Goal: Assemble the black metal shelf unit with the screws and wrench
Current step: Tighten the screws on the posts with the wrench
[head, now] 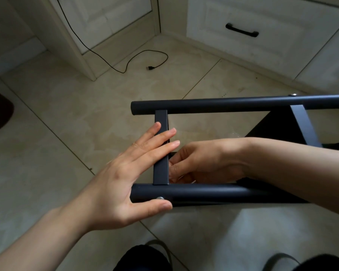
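Your left hand (125, 173) lies fingers straight and spread across the crossbar (160, 153), right hand (200, 163) curled behind it, contents hidden; rigid, slick steel, so brace near that lower tube's screw (160, 198).

Head view, looking down, close over floor (47, 124).

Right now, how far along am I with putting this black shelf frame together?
Partly done. The near tube and far tube are joined by a flat crossbar, with a screw seated by your left hand and another screw on the far tube. Your right hand is working behind the crossbar; what it holds is hidden. No shelves or wrench are visible.
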A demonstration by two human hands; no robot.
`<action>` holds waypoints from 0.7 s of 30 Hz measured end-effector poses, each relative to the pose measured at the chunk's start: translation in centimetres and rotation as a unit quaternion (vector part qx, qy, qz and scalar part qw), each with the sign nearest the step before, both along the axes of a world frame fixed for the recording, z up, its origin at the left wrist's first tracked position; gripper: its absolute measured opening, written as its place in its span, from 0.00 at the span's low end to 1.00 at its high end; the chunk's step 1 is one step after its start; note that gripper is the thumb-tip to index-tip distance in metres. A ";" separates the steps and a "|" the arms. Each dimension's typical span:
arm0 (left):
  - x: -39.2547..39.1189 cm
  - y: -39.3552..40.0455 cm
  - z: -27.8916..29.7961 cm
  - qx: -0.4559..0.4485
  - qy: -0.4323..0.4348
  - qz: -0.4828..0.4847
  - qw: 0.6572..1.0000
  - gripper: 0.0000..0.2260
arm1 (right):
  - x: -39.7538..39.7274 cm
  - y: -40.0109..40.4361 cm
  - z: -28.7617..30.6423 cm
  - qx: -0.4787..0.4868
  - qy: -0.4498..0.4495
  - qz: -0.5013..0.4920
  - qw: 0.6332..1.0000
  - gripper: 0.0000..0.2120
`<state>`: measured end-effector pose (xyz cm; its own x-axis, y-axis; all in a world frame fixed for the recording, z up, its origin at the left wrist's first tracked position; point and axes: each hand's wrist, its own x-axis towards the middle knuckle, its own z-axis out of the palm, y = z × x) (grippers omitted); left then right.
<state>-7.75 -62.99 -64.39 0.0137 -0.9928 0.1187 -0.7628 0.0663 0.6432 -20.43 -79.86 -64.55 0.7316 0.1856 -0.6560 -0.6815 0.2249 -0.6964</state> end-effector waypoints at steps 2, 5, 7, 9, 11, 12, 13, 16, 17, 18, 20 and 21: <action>0.0 0.0 0.0 -0.001 0.002 -0.001 1.000 0.36 | 0.1 0.0 -0.1 0.012 0.002 0.002 1.000 0.09; 0.0 0.1 0.0 -0.001 0.008 0.000 1.000 0.35 | 0.3 0.1 -0.2 0.027 0.007 0.004 1.000 0.07; 0.0 0.1 0.0 0.001 0.013 0.000 1.000 0.35 | 0.2 -0.2 -0.2 0.040 0.007 -0.001 0.999 0.07; 0.0 0.1 0.0 0.003 0.017 0.000 1.000 0.35 | 0.1 -0.4 -0.2 0.053 0.004 0.003 0.999 0.07; 0.0 0.1 0.0 0.002 0.018 -0.001 1.000 0.35 | 0.0 -0.5 -0.1 0.056 0.001 0.011 0.998 0.07; 0.0 0.1 -0.1 0.002 0.018 -0.001 1.000 0.35 | 0.0 -0.5 -0.2 0.054 0.000 0.012 0.998 0.08; 0.0 0.1 -0.1 0.001 0.017 -0.001 1.000 0.35 | 0.0 -0.4 -0.2 0.051 0.000 0.011 0.999 0.08; 0.0 0.3 -0.2 -0.001 0.013 -0.003 1.000 0.35 | 0.1 0.1 -0.2 0.036 0.005 0.003 0.999 0.08; 0.0 0.4 -0.3 -0.001 0.011 -0.004 1.000 0.35 | 0.1 0.3 -0.2 0.030 0.010 0.000 1.000 0.07; 0.0 0.5 -0.4 -0.003 0.009 -0.005 1.000 0.35 | 0.1 0.5 -0.3 0.023 0.015 -0.001 1.000 0.08; 0.0 0.7 -0.5 -0.006 0.006 -0.007 1.000 0.36 | 0.1 0.9 -0.4 0.006 0.022 -0.001 1.000 0.10; 0.0 0.7 -0.5 -0.006 0.007 -0.007 1.000 0.36 | 0.1 1.0 -0.4 -0.002 0.024 0.000 1.000 0.12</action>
<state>-7.76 -62.33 -64.89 0.0014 -0.9914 0.1309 -0.7531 0.0851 0.6523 -20.31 -78.89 -64.92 0.6987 0.1828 -0.6916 -0.7146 0.2230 -0.6630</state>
